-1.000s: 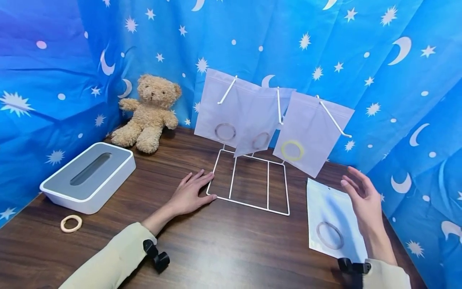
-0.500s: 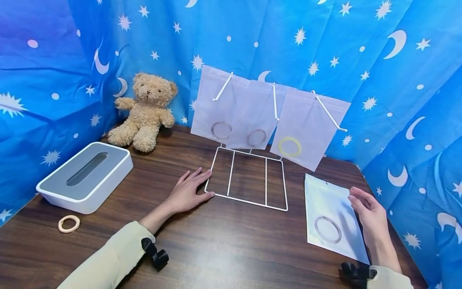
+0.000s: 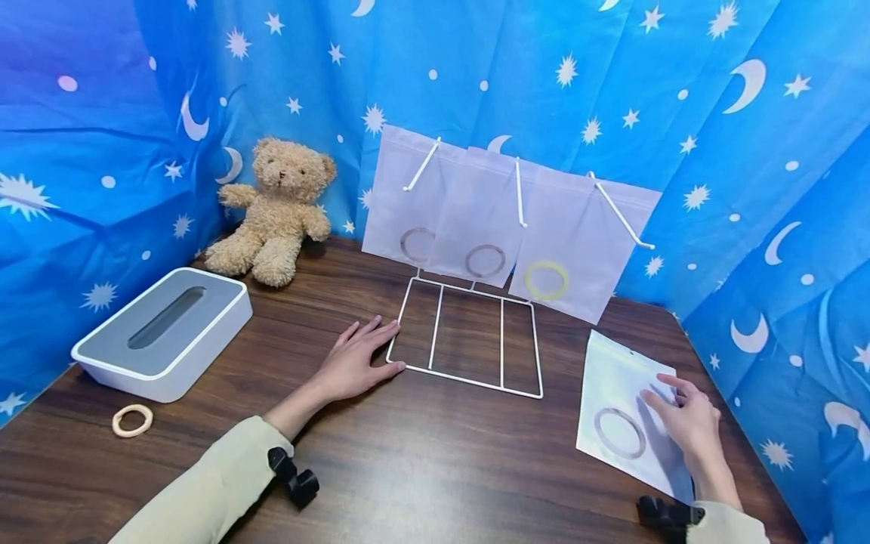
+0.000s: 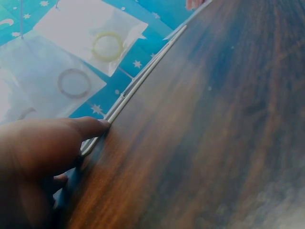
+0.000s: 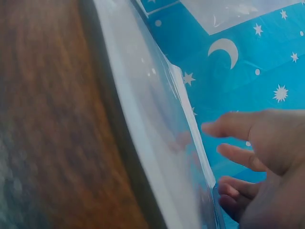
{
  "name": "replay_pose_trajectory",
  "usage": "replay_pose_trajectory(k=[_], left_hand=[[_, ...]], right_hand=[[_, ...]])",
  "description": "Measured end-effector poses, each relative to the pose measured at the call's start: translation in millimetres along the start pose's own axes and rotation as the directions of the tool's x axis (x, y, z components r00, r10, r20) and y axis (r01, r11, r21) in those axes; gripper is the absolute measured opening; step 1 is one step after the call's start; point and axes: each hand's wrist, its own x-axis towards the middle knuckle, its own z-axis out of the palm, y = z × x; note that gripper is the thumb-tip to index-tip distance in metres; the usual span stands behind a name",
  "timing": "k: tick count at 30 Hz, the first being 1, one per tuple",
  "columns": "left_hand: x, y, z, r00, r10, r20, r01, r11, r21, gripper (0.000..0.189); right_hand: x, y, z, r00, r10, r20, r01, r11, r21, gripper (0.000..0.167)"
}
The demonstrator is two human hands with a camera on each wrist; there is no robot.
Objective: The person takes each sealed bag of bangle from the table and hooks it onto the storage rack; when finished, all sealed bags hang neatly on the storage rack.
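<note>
My left hand point(image 3: 353, 363) lies on the table with fingers spread, its fingertips and thumb at the left corner of a white wire display rack point(image 3: 462, 381). In the left wrist view the thumb meets the rack's base wire. My right hand point(image 3: 693, 419) is over the right part of a white zip pouch point(image 3: 612, 378) on the table, thumb and fingers bent and apart. The right wrist view shows the fingertips by the pouch's edge. A greyish bangle point(image 3: 620, 433) shows through the pouch's clear front.
Three similar pouches hang from the rack's hooks: left point(image 3: 401, 189), middle point(image 3: 476, 204) and right point(image 3: 578, 219), the right one with a yellow ring. At left are a tissue box point(image 3: 224, 321), a wooden ring point(image 3: 118, 423) and a teddy bear point(image 3: 275, 204). A starry curtain point(image 3: 544, 45) stands behind.
My right hand has come down from above the pouch to its right side, and the pouch's top has shifted slightly right. The middle hanging pouch has swung. The left hand stays put.
</note>
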Motion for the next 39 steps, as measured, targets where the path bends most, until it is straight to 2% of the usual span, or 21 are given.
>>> replay_pose_trajectory(k=[3,7,9,13,20,30,35,39], left_hand=[[-1.3,0.2,1.5,1.0,0.0,0.005,0.0,1.0,-0.002,0.067],[-2.1,-0.1,2.7,1.0,0.001,0.004,-0.001,1.0,-0.009,0.067],[-2.4,-0.6,2.8,1.0,-0.002,0.005,0.002,1.0,-0.013,0.067],[-3.2,-0.4,2.0,1.0,-0.007,0.006,0.007,1.0,-0.015,0.067],[-1.7,-1.0,0.5,1.0,0.0,-0.003,0.0,1.0,-0.009,0.067],[0.6,0.3,-2.3,1.0,0.002,0.001,-0.002,1.0,-0.011,0.066],[1.3,0.8,-2.5,1.0,-0.002,-0.001,0.002,1.0,-0.006,0.067],[1.5,1.7,-2.3,1.0,-0.006,0.006,0.006,1.0,-0.007,0.067]], right_hand=[[-1.6,4.2,0.4,0.998,-0.009,-0.061,0.001,0.992,-0.125,0.068],[-3.4,7.8,0.7,0.998,0.021,-0.062,-0.036,0.97,-0.241,0.077],[-3.7,8.6,1.0,0.998,0.035,-0.052,-0.047,0.965,-0.26,0.08],[-3.1,6.7,3.1,0.998,0.019,-0.064,-0.034,0.968,-0.249,0.072],[-0.9,-0.3,5.4,0.995,0.042,-0.09,-0.058,0.981,-0.187,0.051],[-2.8,-2.3,3.3,0.992,0.103,-0.073,-0.104,0.995,-0.006,0.057],[-2.9,-3.0,0.2,0.99,0.121,-0.075,-0.111,0.986,0.127,0.057],[-2.2,-3.2,-2.1,0.99,0.12,-0.081,-0.104,0.978,0.179,0.053]])
